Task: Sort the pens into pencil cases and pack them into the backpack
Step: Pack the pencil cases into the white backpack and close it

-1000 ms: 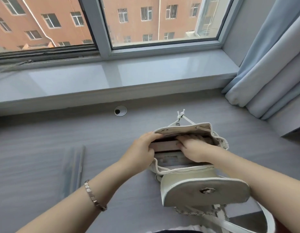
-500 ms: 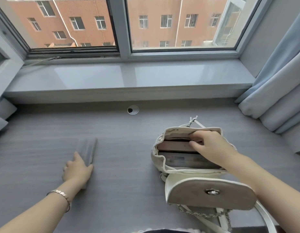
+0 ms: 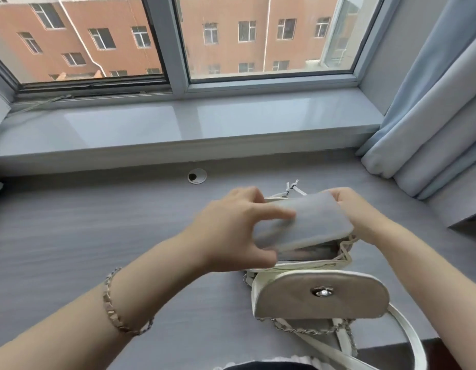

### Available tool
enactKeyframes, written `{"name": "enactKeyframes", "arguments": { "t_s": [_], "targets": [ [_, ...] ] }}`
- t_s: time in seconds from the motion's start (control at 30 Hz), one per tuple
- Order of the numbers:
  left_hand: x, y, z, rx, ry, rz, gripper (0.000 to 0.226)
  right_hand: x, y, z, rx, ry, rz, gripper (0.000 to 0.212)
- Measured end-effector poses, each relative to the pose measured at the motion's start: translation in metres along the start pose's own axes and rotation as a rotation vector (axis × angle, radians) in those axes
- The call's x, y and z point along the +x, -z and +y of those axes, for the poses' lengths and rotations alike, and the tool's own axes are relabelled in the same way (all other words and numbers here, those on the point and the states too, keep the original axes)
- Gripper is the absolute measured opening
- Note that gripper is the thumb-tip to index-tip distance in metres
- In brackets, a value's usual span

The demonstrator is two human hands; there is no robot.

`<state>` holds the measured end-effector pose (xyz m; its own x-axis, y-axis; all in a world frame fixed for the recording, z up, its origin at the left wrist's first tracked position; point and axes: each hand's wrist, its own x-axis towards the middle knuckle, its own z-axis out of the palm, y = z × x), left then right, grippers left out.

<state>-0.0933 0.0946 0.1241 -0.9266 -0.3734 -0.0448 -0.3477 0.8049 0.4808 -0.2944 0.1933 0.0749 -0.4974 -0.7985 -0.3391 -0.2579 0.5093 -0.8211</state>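
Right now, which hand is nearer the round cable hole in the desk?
Left. The left hand, gripping the pencil case, is in front of the cable hole; the right hand is at the case's other end, farther right.

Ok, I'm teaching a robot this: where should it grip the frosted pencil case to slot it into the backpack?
Probably its left end, pinched from the left as the left hand does: the pencil case is long, flat, tilted over the backpack, so the rest can enter.

grey desk (image 3: 71, 222) — white backpack (image 3: 319, 295) on it
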Motion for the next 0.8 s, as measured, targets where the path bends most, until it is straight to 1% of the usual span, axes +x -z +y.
{"name": "enactKeyframes", "arguments": {
  "t_s": [0.03, 0.1, 0.13, 0.17, 0.23, 0.3, 0.33, 0.4, 0.47, 0.53, 0.6, 0.67, 0.73, 0.77, 0.8],
  "targets": [
    [0.006, -0.003, 0.005, 0.114, -0.042, -0.069, 0.057, -0.002, 0.004, 0.001, 0.044, -0.023, -0.019, 0.028],
    [0.015, -0.009, 0.011, 0.297, -0.101, -0.172, 0.053, -0.006, 0.008, 0.002, 0.250, -0.068, -0.067, 0.023],
    [0.019, -0.013, 0.011, 0.330, -0.099, -0.200, 0.051, -0.006, 0.007, 0.003, 0.323, -0.057, -0.069, 0.022],
    [0.025, -0.018, 0.010, 0.344, -0.086, -0.213, 0.049, -0.008, 0.007, 0.004, 0.330, -0.024, -0.039, 0.020],
    [0.037, -0.028, 0.006, 0.385, -0.087, -0.209, 0.046, -0.008, 0.005, 0.011, 0.108, 0.097, 0.107, 0.016],
    [0.046, -0.041, 0.005, 0.459, -0.129, -0.196, 0.047, -0.012, 0.004, 0.019, -0.108, 0.221, 0.309, 0.014],
    [0.050, -0.050, 0.004, 0.428, -0.131, -0.183, 0.047, -0.014, 0.004, 0.024, -0.171, 0.281, 0.389, 0.014],
    [0.052, -0.066, 0.006, 0.286, -0.108, -0.155, 0.046, -0.015, 0.002, 0.035, -0.263, 0.359, 0.467, 0.018],
    [0.055, -0.078, 0.007, 0.250, -0.182, -0.093, 0.045, -0.016, 0.001, 0.045, -0.243, 0.319, 0.425, 0.027],
    [0.059, -0.087, 0.002, 0.234, -0.194, -0.085, 0.045, -0.015, -0.002, 0.052, -0.159, 0.253, 0.345, 0.031],
    [0.063, -0.092, -0.008, 0.150, -0.164, -0.112, 0.047, -0.013, -0.005, 0.057, -0.137, 0.246, 0.346, 0.032],
    [0.064, -0.099, -0.014, 0.050, -0.101, -0.179, 0.055, -0.012, -0.008, 0.058, -0.151, 0.266, 0.362, 0.032],
    [0.064, -0.105, -0.016, 0.109, -0.108, -0.231, 0.062, -0.012, -0.010, 0.057, -0.157, 0.286, 0.354, 0.032],
    [0.064, -0.105, -0.014, 0.181, -0.141, -0.256, 0.063, -0.013, -0.009, 0.058, -0.150, 0.285, 0.350, 0.032],
    [0.062, -0.102, -0.012, 0.263, -0.200, -0.236, 0.059, -0.015, -0.007, 0.058, -0.137, 0.272, 0.345, 0.031]
  ]
}}
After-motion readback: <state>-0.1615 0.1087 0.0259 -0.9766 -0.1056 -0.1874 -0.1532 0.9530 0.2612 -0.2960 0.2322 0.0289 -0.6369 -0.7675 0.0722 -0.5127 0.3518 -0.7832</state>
